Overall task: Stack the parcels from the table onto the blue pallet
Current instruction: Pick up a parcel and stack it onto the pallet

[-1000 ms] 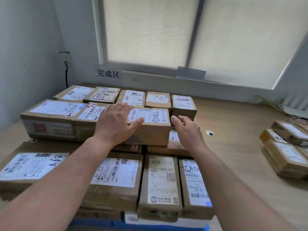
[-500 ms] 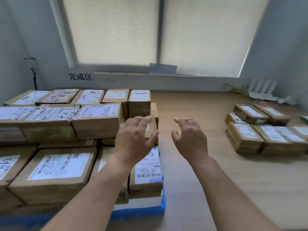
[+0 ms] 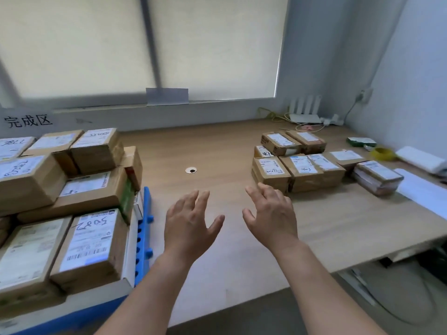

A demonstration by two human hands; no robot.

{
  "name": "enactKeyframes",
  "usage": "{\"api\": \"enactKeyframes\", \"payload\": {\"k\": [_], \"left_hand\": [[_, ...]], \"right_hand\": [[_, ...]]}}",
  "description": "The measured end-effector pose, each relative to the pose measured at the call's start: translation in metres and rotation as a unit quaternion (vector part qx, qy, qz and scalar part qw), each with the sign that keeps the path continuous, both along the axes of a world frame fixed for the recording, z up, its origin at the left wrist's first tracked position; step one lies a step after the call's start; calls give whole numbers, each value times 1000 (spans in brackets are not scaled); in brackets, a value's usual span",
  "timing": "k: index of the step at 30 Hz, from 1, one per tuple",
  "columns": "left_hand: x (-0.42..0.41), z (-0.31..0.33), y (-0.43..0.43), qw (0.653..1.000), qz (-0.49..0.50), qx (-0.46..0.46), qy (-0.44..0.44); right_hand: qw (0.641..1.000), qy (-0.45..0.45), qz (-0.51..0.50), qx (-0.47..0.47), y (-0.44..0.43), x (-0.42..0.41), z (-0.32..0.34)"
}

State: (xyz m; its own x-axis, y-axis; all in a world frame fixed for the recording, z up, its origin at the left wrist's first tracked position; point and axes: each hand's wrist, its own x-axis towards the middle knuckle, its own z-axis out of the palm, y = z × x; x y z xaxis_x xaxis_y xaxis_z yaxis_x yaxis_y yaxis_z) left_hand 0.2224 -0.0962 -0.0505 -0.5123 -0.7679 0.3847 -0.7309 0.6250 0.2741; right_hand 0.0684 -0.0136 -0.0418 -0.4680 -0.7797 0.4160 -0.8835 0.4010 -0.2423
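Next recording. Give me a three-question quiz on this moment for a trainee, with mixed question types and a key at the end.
1. True or false: the left hand grips a parcel.
2. Where are the parcels that are not yet stacked? A, on the table, to the person's right; B, on the floor; C, on the windowsill.
3. Fill in: the pallet at the person's left is coloured ___.
Key: 1 false; 2 A; 3 blue.

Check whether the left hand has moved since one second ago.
Yes. The left hand went rightward: off the stacked parcels, past the blue pallet edge, now above the table.
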Motion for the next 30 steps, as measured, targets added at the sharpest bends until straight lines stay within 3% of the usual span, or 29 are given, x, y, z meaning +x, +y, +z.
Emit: {"api": "enactKeyframes", "payload": {"k": [14, 30], "left_hand": [[-169, -17, 75, 989, -137, 43, -42], [-403, -27, 76, 966, -239, 76, -69]], "right_hand": [[992, 7, -124, 1, 108, -135, -16], [967, 11, -252, 18, 130, -340, -29]]}}
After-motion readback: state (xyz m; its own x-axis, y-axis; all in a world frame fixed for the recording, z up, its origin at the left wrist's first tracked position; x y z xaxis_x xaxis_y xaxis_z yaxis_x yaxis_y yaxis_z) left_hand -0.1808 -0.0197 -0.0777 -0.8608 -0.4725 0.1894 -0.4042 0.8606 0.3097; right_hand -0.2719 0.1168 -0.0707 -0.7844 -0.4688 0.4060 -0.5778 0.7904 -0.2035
